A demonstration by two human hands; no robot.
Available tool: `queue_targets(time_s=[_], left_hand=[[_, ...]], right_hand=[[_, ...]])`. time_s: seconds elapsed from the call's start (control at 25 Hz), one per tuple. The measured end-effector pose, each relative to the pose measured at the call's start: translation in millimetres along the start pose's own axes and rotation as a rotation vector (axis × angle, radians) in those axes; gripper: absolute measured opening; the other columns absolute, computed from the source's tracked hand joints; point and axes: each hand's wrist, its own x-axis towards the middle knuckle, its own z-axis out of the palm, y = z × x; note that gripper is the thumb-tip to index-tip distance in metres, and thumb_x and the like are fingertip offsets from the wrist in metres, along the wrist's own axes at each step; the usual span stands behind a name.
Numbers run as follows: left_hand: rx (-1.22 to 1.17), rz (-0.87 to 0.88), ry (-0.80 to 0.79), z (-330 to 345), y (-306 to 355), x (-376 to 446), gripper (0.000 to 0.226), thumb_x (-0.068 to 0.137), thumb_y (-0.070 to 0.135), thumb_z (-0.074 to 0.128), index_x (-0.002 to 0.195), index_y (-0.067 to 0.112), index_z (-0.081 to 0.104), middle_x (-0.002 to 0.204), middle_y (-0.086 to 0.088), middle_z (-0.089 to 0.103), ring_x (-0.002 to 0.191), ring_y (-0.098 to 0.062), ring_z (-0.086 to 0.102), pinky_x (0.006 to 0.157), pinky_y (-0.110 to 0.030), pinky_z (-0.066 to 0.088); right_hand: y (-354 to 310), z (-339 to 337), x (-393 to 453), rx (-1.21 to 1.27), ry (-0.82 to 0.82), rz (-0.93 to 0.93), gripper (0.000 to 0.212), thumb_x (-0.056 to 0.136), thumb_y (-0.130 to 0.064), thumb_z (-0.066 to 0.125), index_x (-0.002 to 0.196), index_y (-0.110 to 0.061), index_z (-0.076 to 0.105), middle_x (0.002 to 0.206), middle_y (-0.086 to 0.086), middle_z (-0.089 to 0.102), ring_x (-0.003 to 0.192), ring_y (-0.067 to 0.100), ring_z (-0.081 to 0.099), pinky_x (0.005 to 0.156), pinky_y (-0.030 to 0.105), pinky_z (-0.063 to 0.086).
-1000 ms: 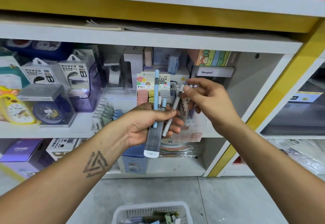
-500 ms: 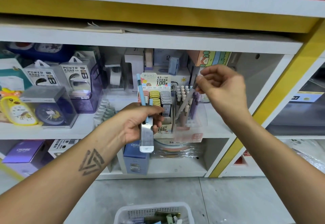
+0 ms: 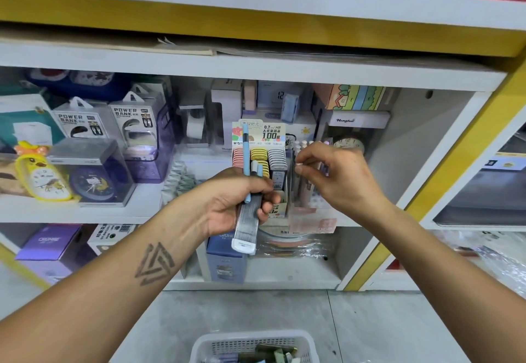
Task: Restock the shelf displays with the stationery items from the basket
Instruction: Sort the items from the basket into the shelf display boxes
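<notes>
My left hand [image 3: 239, 197] grips a flat grey pack [image 3: 247, 226] and blue pens [image 3: 246, 160] in front of the middle shelf. My right hand [image 3: 333, 174] reaches into the clear pen display box [image 3: 310, 214] on that shelf and pinches a white pen [image 3: 299, 166] among the standing pens [image 3: 303, 146]. Left of that box stands the lead-refill display [image 3: 270, 160] with pink, yellow and grey cases. The white basket [image 3: 253, 347] with more stationery sits on the floor at the bottom edge.
Power bank boxes [image 3: 85, 120], a yellow duck clock [image 3: 42, 174] and a boxed blue clock [image 3: 94, 180] fill the shelf's left side. Boxes stand behind the displays. A blue box [image 3: 225, 260] and wrapped tape rolls [image 3: 293, 243] occupy the lower shelf. A yellow post [image 3: 455, 163] borders the right.
My right hand carried one white pen from my left hand's bundle over to the pen display box and lowered it in. My left hand dropped slightly, still holding the pack and blue pens.
</notes>
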Motion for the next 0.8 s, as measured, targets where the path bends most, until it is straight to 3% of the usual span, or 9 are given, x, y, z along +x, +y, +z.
queue_targets(time_s=[0.12, 0.24, 0.32, 0.4, 0.56, 0.68, 0.8], left_hand=[[0.055, 0.017, -0.043, 1, -1, -1, 0.011, 0.092, -0.002, 0.056, 0.096, 0.008, 0.059, 0.069, -0.014, 0.062, 0.049, -0.017, 0.050, 0.044, -0.021, 0.039], [0.131, 0.040, -0.111, 3, -1, -3, 0.012, 0.092, -0.001, 0.059, 0.101, 0.004, 0.064, 0.071, -0.014, 0.061, 0.047, -0.015, 0.047, 0.045, -0.022, 0.037], [0.192, 0.046, -0.148, 5, -2, -4, 0.013, 0.091, 0.000, 0.061, 0.103, 0.003, 0.065, 0.071, -0.014, 0.059, 0.046, -0.015, 0.045, 0.045, -0.022, 0.034], [0.265, 0.041, -0.194, 8, -4, -6, 0.012, 0.092, 0.002, 0.062, 0.104, 0.002, 0.064, 0.070, -0.014, 0.058, 0.044, -0.015, 0.044, 0.045, -0.022, 0.032], [0.386, 0.003, -0.257, 14, -7, -8, 0.011, 0.089, 0.006, 0.067, 0.100, 0.004, 0.066, 0.069, -0.015, 0.058, 0.044, -0.015, 0.044, 0.046, -0.022, 0.033], [0.373, -0.044, -0.242, 14, -5, -8, 0.014, 0.083, 0.014, 0.078, 0.089, 0.009, 0.066, 0.071, -0.014, 0.060, 0.045, -0.013, 0.044, 0.043, -0.020, 0.036], [0.234, -0.095, -0.130, 5, 1, -5, 0.015, 0.085, 0.016, 0.074, 0.088, 0.007, 0.062, 0.072, -0.014, 0.061, 0.046, -0.014, 0.046, 0.042, -0.019, 0.037]], right_hand=[[3, 2, 0, -0.122, -0.003, 0.028, 0.005, 0.087, -0.022, 0.074, 0.092, -0.019, 0.074, 0.084, -0.005, 0.071, 0.081, 0.014, 0.058, 0.068, 0.029, 0.046], [3, 1, 5, -0.212, -0.042, 0.041, 0.011, 0.090, -0.024, 0.072, 0.091, -0.016, 0.079, 0.096, -0.004, 0.071, 0.089, 0.018, 0.051, 0.073, 0.026, 0.035], [-5, -1, 10, -0.036, -0.004, 0.153, 0.015, 0.094, -0.027, 0.067, 0.100, -0.017, 0.077, 0.099, -0.005, 0.070, 0.090, 0.013, 0.056, 0.075, 0.023, 0.038], [-16, -4, 16, 0.332, 0.027, 0.321, 0.020, 0.095, -0.029, 0.066, 0.112, -0.020, 0.072, 0.092, -0.003, 0.074, 0.080, 0.006, 0.062, 0.068, 0.021, 0.046], [-32, -5, 23, 0.862, -0.035, 0.472, 0.025, 0.093, -0.016, 0.069, 0.116, -0.007, 0.069, 0.083, 0.010, 0.076, 0.057, 0.011, 0.058, 0.055, 0.019, 0.047], [-26, -14, 25, 0.986, 0.098, 0.505, 0.019, 0.091, -0.002, 0.067, 0.110, 0.002, 0.068, 0.081, 0.018, 0.074, 0.055, 0.015, 0.057, 0.052, 0.020, 0.046], [-12, -33, 23, 0.835, 0.282, 0.486, 0.022, 0.092, -0.001, 0.066, 0.113, 0.000, 0.062, 0.072, 0.013, 0.072, 0.052, 0.017, 0.058, 0.049, 0.023, 0.047]])
